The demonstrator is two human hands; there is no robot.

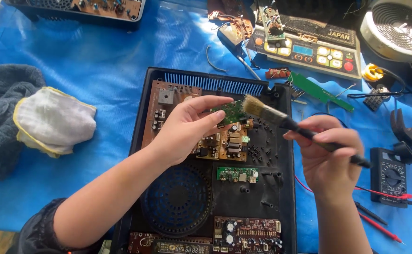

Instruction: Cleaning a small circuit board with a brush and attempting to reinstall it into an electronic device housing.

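Head view | left hand fingers pinch small green circuit board | right hand fingers grip paintbrush, bristles touching board

The left hand reached in from the near left on a bare forearm, palm turned right, its fingers and thumb pinched together. The right hand rose from the near right, wrist straight, fingers curled shut in a loose fist, knuckles facing up.
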